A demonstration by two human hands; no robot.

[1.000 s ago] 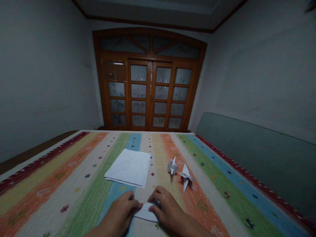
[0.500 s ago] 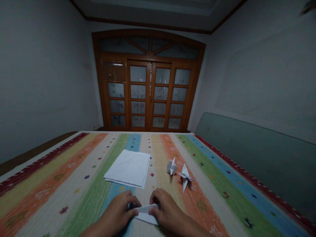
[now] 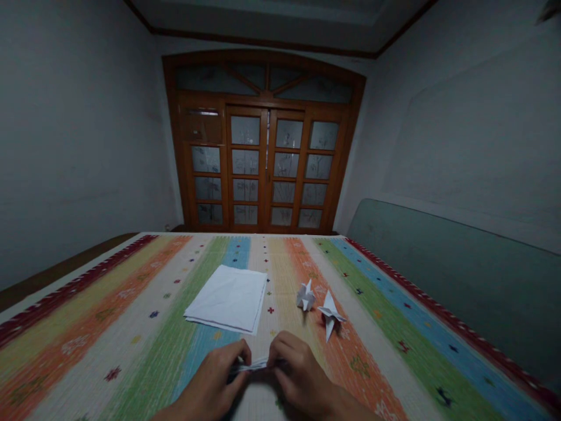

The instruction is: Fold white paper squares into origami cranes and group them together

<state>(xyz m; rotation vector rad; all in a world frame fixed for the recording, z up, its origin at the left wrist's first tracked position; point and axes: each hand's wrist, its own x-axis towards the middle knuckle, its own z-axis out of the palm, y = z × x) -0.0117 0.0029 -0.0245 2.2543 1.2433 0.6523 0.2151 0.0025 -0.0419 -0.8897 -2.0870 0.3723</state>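
In the head view, your left hand (image 3: 214,374) and right hand (image 3: 298,371) are close together at 6 o'clock, fingers curled and pinching opposite ends of a narrow folded white paper (image 3: 252,365) seen nearly edge-on between them. Both hands are over a multicoloured striped woven cover (image 3: 109,351) with small embroidered motifs. At 11 o'clock, a neat stack of white paper sheets (image 3: 225,298) lies flat on the cover, just beyond your left hand. At 1 o'clock, two white origami birds (image 3: 305,296) (image 3: 331,313) stand close together. Farther off at 12 o'clock are closed wooden doors (image 3: 263,169) with frosted glass panes. A muted green padded panel (image 3: 451,280) runs along the cover at 2 o'clock.
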